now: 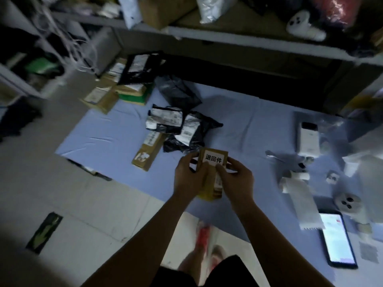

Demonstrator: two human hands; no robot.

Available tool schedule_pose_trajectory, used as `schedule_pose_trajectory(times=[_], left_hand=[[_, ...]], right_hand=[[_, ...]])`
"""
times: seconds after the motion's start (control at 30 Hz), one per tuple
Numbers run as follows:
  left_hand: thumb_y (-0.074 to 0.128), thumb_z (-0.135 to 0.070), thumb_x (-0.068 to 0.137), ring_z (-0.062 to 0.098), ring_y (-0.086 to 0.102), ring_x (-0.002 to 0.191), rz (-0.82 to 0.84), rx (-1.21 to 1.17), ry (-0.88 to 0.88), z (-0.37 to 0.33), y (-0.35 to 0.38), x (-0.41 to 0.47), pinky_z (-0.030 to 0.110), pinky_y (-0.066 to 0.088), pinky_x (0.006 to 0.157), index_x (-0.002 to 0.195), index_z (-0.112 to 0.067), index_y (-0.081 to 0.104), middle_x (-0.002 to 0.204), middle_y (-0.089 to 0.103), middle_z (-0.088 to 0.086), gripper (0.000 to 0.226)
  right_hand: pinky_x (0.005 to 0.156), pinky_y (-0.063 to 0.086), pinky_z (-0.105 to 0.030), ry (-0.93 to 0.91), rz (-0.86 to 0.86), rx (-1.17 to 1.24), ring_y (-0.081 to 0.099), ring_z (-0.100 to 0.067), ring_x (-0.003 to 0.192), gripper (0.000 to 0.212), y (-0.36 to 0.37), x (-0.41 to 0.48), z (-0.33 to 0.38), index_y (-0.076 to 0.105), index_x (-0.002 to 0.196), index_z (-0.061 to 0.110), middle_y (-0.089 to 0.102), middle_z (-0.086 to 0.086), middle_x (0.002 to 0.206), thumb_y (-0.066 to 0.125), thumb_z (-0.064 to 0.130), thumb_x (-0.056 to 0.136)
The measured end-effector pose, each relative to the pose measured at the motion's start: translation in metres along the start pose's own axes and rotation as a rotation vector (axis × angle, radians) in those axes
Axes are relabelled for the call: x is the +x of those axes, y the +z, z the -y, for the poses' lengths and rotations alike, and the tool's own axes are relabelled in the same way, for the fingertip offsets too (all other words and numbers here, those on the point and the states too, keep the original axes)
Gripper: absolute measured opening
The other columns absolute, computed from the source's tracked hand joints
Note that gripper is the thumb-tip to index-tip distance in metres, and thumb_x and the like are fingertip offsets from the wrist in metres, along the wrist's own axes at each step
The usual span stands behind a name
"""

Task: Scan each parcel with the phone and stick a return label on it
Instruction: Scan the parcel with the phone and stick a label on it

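Note:
I hold a small brown cardboard parcel (211, 183) upright above the blue sheet (107, 137). A white return label (213, 158) with black characters sits on its top face. My left hand (189, 176) grips the parcel's left side. My right hand (236, 179) grips its right side, thumb at the label's lower edge. The phone (336, 239) lies face up with its screen lit on the sheet at the right. A strip of white label paper (304, 201) trails from a roll beside it.
Black poly-bag parcels (182, 129) and a long brown box (148, 151) lie just beyond my hands. More boxes (116, 92) are piled at the far left of the sheet. A white label printer (307, 138) sits at the right. Shelves (228, 38) run along the back.

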State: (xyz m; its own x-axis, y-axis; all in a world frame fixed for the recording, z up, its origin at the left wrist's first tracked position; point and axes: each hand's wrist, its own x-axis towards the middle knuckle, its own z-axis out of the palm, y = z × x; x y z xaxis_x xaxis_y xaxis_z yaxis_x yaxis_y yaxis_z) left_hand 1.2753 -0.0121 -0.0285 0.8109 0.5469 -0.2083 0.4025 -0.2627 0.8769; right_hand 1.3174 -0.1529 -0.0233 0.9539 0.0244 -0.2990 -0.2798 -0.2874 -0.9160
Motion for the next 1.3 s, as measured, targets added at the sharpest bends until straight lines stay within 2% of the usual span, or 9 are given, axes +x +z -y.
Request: schedule_pose_trajectory(times=[0.1,0.27,0.43,0.57,0.67,0.87,1.0,1.17,1.3], left_hand=[[0.066,-0.039,0.093,0.003,0.064,0.072,-0.117,0.001,-0.020,0.010,-0.059,-0.020,0.018,0.053,0.060,0.116,-0.037,0.063,0.104,0.067,-0.011,0.023],[0.064,-0.043,0.096,0.012,0.064,0.084,-0.299,-0.127,-0.065,0.050,-0.162,-0.055,0.031,0.060,0.070,0.121,-0.037,0.065,0.108,0.062,-0.010,0.026],[0.066,-0.043,0.094,0.011,0.063,0.100,-0.360,-0.306,-0.146,0.105,-0.268,-0.064,0.022,0.053,0.078,0.125,-0.038,0.065,0.116,0.060,-0.014,0.031],[0.065,-0.045,0.085,-0.001,0.063,0.091,-0.387,-0.370,-0.082,0.148,-0.372,-0.064,0.014,0.051,0.067,0.097,-0.063,0.065,0.104,0.065,-0.028,0.022],[0.066,-0.042,0.082,-0.004,0.062,0.087,-0.373,-0.414,-0.059,0.189,-0.455,-0.062,0.013,0.051,0.059,0.101,-0.054,0.066,0.100,0.067,-0.030,0.023],[0.065,-0.026,0.097,0.011,0.062,0.105,-0.316,-0.338,-0.128,0.273,-0.581,-0.044,0.017,0.056,0.069,0.128,-0.027,0.062,0.119,0.066,-0.013,0.031],[0.063,-0.022,0.098,0.014,0.061,0.107,-0.251,-0.294,-0.168,0.324,-0.635,0.012,0.014,0.054,0.066,0.134,-0.020,0.059,0.126,0.060,-0.002,0.036],[0.061,-0.019,0.099,0.004,0.054,0.102,-0.115,-0.120,-0.241,0.385,-0.682,0.118,0.012,0.052,0.069,0.142,-0.030,0.051,0.123,0.047,-0.001,0.046],[0.064,-0.022,0.097,0.010,0.054,0.105,-0.006,-0.048,-0.259,0.433,-0.712,0.216,0.013,0.054,0.073,0.140,-0.041,0.048,0.114,0.045,-0.007,0.049]], right_hand=[[0.080,0.061,-0.032,-0.039,0.114,-0.001,0.070,0.002,0.080,0.028,0.042,-0.032,0.017,0.073,0.115,0.035,0.073,0.020,0.090,0.073,0.030,0.087],[0.085,0.061,-0.039,-0.079,0.329,0.017,0.073,-0.002,0.085,0.026,0.128,-0.100,0.033,0.074,0.114,0.031,0.076,0.017,0.102,0.075,0.032,0.088],[0.086,0.060,-0.042,-0.163,0.443,-0.085,0.073,-0.015,0.090,0.035,0.233,-0.155,0.050,0.068,0.120,0.041,0.072,0.022,0.112,0.074,0.029,0.087],[0.083,0.062,-0.035,-0.202,0.507,-0.124,0.070,-0.010,0.098,0.033,0.340,-0.198,0.065,0.070,0.112,0.044,0.070,0.030,0.105,0.075,0.023,0.087],[0.079,0.061,-0.030,-0.169,0.532,-0.110,0.070,-0.004,0.095,0.035,0.423,-0.235,0.075,0.070,0.115,0.043,0.070,0.033,0.105,0.075,0.023,0.086],[0.094,0.058,-0.047,-0.063,0.629,-0.138,0.065,-0.014,0.112,0.044,0.556,-0.290,0.089,0.066,0.125,0.036,0.068,0.019,0.122,0.079,0.027,0.083],[0.091,0.056,-0.035,-0.028,0.631,-0.149,0.064,-0.007,0.113,0.049,0.633,-0.281,0.093,0.067,0.124,0.031,0.068,0.016,0.123,0.081,0.018,0.079],[0.058,0.047,-0.005,0.091,0.622,-0.169,0.065,0.011,0.092,0.037,0.743,-0.222,0.082,0.069,0.101,0.038,0.070,0.032,0.093,0.075,0.007,0.081],[0.072,0.054,-0.019,0.201,0.568,-0.202,0.065,0.000,0.100,0.037,0.836,-0.165,0.063,0.069,0.112,0.031,0.070,0.019,0.109,0.076,0.012,0.081]])
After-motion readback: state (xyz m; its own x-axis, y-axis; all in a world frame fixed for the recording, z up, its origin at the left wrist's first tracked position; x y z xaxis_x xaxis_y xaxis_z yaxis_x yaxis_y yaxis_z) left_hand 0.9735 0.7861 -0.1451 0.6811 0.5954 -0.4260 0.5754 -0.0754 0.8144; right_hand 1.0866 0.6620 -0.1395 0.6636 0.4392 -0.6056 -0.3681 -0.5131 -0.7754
